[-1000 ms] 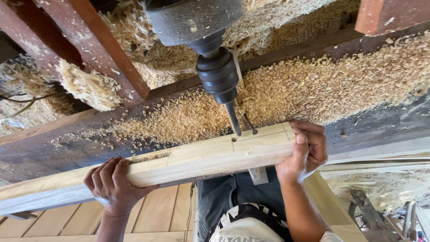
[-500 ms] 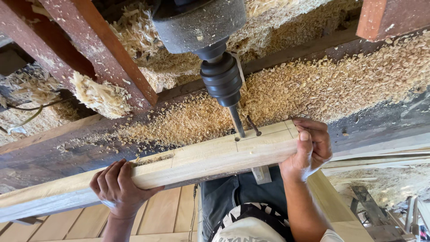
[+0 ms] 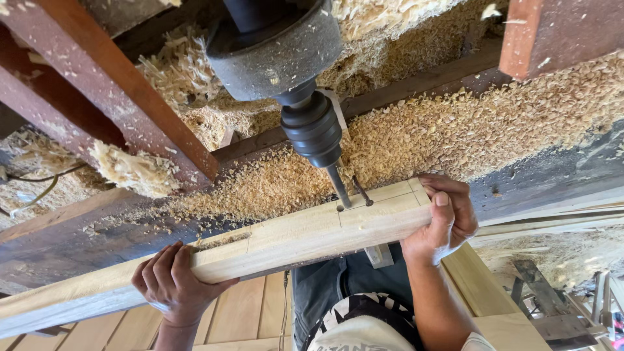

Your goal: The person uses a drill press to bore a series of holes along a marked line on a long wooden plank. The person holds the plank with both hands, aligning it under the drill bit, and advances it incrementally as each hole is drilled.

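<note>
head | wooden beam (image 3: pixel 292 235) | left hand (image 3: pixel 170 281) grip mid-length | right hand (image 3: pixel 445 218) grip end

Drill bit (image 3: pixel 338 186) above beam (image 3: pixel 292 237); shavings (image 3: pixel 455 130) behind; hands at beam's ends.

Wooden beam (image 3: pixel 292 237) left end cut off by frame; drill bit (image 3: pixel 338 186) tip hidden in hole.

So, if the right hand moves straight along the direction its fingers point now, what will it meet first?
The right hand grips the end of the pale wooden beam, its fingers pointing left along the top. The first thing in that line seems to be the drill bit standing in its hole, though depth is hard to judge.
</note>
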